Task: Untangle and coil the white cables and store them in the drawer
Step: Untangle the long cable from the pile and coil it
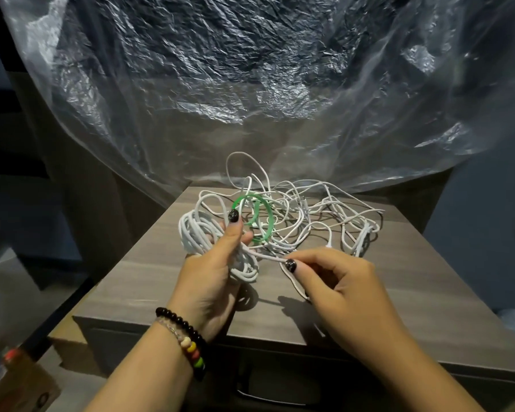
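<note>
The person is working through the coiling step, with the untangling far from done. The left hand (211, 272) is gripping a partly wound bundle of white cable (202, 233), fingers and thumb curled round the loops, holding it just above the near-left part of the cabinet top (149, 281). The right hand (339, 286) is pinching the free strand (268, 257) that runs out of that bundle, thumb and forefinger closed narrowly on it while the other fingers are curling loosely underneath. The rest of the white cables (318, 215) are lying in a loose tangle across the far half of the cabinet top, reaching toward its far-right corner, and a green ring (254, 217) is sitting caught among the strands near the middle, just beyond the left thumb. The drawer (268, 382) below the near edge is looking closed, its handle showing dimly in shadow. As a judgement, the next move is calling for drawing more slack from the tangle and laying another turn onto the bundle; the strand is seeming to lead back into the knot, so the ring and crossing loops may be snagging and will likely need freeing first. Crumpled clear plastic sheeting (250, 84) is hanging behind the cabinet. A beaded bracelet (188, 337) is circling the left wrist. No brand, label or readable writing is showing anywhere; a mark on the box (21, 391) at the lower left is too blurred to read.
</note>
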Tool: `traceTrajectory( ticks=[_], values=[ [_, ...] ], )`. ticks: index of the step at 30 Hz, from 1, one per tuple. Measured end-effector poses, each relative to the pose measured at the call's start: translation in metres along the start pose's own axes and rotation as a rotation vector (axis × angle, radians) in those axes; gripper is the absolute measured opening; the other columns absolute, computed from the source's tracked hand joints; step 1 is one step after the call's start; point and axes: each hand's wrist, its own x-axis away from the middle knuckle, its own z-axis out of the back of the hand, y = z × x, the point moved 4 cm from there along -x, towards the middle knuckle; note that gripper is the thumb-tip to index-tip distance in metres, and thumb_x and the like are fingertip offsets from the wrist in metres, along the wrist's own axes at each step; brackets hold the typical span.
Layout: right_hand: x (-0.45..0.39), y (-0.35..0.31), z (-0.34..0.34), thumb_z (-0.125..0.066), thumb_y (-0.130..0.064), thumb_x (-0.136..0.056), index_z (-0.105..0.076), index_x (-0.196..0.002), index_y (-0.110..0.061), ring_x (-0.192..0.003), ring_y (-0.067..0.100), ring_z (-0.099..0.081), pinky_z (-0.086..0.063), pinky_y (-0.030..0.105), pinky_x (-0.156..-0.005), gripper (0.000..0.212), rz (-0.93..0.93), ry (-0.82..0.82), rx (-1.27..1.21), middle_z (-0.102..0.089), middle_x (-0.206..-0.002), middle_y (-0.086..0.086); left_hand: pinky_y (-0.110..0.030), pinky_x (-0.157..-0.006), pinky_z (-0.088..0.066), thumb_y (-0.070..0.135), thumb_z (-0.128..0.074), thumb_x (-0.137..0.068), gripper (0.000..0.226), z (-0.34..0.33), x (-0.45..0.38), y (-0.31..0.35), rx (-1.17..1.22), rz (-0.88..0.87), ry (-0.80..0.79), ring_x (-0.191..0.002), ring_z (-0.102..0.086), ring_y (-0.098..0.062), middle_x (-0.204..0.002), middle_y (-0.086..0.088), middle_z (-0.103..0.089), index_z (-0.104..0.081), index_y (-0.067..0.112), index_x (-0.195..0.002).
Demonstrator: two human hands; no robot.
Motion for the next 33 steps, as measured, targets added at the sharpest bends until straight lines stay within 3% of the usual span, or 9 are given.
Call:
traceTrajectory(
  ticks=[3,7,11,15,22,28,30,33],
  values=[
    [0.0,0.0,-0.009,-0.066,-0.017,-0.087,-0.076,-0.092,-0.029,-0.084,-0.004,-0.062,-0.048,0.012,-0.072,0.016,-0.001,-0.042,0.045,-0.068,-0.083,-0.023,-0.03,-0.076,-0.054,0.03,-0.067,-0.064,0.036,-0.001,-0.004,-0.006,0.027,0.039,-0.018,-0.072,-0.065,-0.014,-0.076,-0.008,-0.07,-0.068,0.003,-0.087],
    [0.005,0.001,-0.016,-0.065,-0.021,-0.088,-0.075,-0.089,-0.029,-0.082,0.0,-0.062,-0.051,0.026,-0.073,0.013,-0.008,-0.135,0.111,-0.069,-0.083,-0.02,-0.026,-0.061,-0.053,0.031,-0.065,-0.07,0.025,-0.002,0.003,-0.008,0.024,0.02,-0.1,-0.058,-0.058,-0.014,-0.063,-0.005,-0.059,-0.062,0.006,-0.071],
    [0.007,0.003,-0.012,-0.064,-0.025,-0.088,-0.077,-0.09,-0.027,-0.068,0.001,-0.062,-0.051,0.025,-0.064,0.014,-0.146,-0.275,0.041,-0.07,-0.074,-0.014,-0.024,-0.052,-0.05,0.034,-0.061,-0.074,0.028,0.0,0.011,-0.003,-0.062,-0.016,-0.116,-0.051,-0.047,-0.015,-0.057,-0.004,-0.045,-0.051,0.01,-0.065],
    [0.012,-0.009,-0.002,-0.065,-0.021,-0.086,-0.079,-0.085,-0.023,-0.062,0.014,-0.061,-0.055,0.041,-0.066,0.014,-0.204,-0.368,-0.106,-0.07,-0.07,0.004,-0.019,-0.051,-0.04,0.032,-0.057,-0.078,0.024,-0.005,0.022,0.002,0.218,0.044,-0.2,-0.042,-0.035,-0.006,-0.05,0.007,-0.033,-0.045,0.019,-0.062],
    [0.019,-0.03,0.005,-0.067,-0.016,-0.086,-0.079,-0.083,-0.016,-0.058,0.012,-0.052,-0.041,0.027,-0.057,0.012,-0.194,-0.518,-0.168,-0.066,-0.067,0.017,-0.014,-0.043,-0.038,0.027,-0.059,-0.08,0.023,-0.003,0.04,0.007,0.341,0.035,-0.266,-0.041,-0.036,-0.002,-0.052,0.008,-0.032,-0.046,0.019,-0.062],
    [0.021,-0.027,-0.003,-0.068,-0.017,-0.087,-0.078,-0.083,-0.016,-0.059,0.005,-0.056,-0.044,0.023,-0.06,0.011,-0.201,-0.587,-0.088,-0.068,-0.063,0.003,-0.014,-0.037,-0.028,0.017,-0.058,-0.086,0.03,0.008,0.043,0.012,0.128,-0.06,-0.098,-0.036,-0.025,-0.004,-0.046,0.007,-0.028,-0.05,0.018,-0.057],
    [0.022,-0.024,-0.008,-0.069,-0.018,-0.086,-0.078,-0.083,-0.016,-0.058,0.001,-0.056,-0.045,0.02,-0.058,0.009,-0.187,-0.559,-0.066,-0.068,-0.063,-0.003,-0.016,-0.035,-0.024,0.023,-0.054,-0.092,0.038,0.011,0.043,0.015,0.052,-0.074,-0.061,-0.035,-0.022,-0.005,-0.048,0.006,-0.02,-0.046,0.021,-0.055],
    [0.022,-0.012,-0.007,-0.069,-0.016,-0.082,-0.077,-0.08,-0.021,-0.062,0.003,-0.061,-0.05,0.026,-0.063,0.009,-0.129,-0.486,0.078,-0.072,-0.07,-0.003,-0.016,-0.037,-0.019,0.04,-0.049,-0.093,0.046,0.019,0.04,0.02,0.12,0.039,-0.086,-0.035,-0.02,-0.005,-0.049,0.007,-0.017,-0.034,0.023,-0.053]
  ],
)
